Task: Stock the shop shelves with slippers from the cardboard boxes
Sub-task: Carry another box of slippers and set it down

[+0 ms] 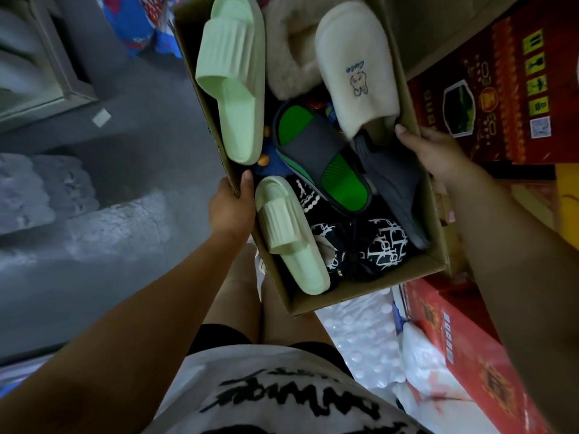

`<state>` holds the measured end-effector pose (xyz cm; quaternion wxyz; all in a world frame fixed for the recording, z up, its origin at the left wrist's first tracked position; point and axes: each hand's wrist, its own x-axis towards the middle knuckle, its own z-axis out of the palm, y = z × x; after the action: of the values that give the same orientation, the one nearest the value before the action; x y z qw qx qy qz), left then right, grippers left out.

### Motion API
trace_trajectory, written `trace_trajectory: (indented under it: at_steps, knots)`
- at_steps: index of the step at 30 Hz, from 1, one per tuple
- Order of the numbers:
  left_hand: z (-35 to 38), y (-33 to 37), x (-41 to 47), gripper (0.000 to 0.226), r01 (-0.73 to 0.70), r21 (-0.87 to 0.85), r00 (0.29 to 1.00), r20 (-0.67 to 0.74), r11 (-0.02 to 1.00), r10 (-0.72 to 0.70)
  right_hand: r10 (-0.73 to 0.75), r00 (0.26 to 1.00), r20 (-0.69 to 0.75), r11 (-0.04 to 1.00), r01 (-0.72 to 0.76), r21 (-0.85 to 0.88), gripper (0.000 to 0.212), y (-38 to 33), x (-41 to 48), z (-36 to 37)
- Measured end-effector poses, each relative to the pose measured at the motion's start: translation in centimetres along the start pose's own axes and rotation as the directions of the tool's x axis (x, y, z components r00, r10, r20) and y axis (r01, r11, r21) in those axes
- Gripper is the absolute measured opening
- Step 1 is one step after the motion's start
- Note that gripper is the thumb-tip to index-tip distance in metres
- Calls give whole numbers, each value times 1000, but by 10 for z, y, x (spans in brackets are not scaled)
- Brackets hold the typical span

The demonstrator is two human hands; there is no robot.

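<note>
An open cardboard box full of slippers is held up in front of me. My left hand grips its left wall, thumb hooked over the rim. My right hand grips the right wall, thumb inside. Inside lie two pale green slides, a white fluffy slipper with a small embroidered figure, a grey-and-green slide, a dark grey slide and black slippers with white print.
Red printed cartons stand to the right, and another red carton lies below them. A shrink-wrapped pack of bottles sits under the box. Grey floor spreads left, with a pale cabinet at the upper left.
</note>
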<state>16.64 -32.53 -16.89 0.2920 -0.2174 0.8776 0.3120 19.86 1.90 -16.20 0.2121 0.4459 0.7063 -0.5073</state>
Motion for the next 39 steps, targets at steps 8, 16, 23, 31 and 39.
trace_trajectory:
  at_steps: [8, 16, 23, 31, 39]
  knots:
    - [-3, -1, 3, 44, -54, -10, 995, -79, 999, 53, -37, 999, -17, 998, 36, -54, 53, 0, -3, 2]
    - [-36, -3, 4, 45, -126, 49, 981, -144, 991, 132, -71, 993, -95, 992, 61, -108, 48, -3, -27, 26]
    - [-91, -29, -9, 46, -154, 107, 973, -158, 982, 170, -146, 988, -50, 980, 137, -142, 44, -17, -75, 54]
    - [-158, -57, -41, 49, -74, 40, 954, -287, 997, 82, -282, 959, -4, 938, 275, -209, 51, -76, -134, 85]
    - [-237, -110, -44, 49, -110, -69, 912, -403, 991, 73, -443, 896, 44, 856, 437, -276, 45, -132, -168, 152]
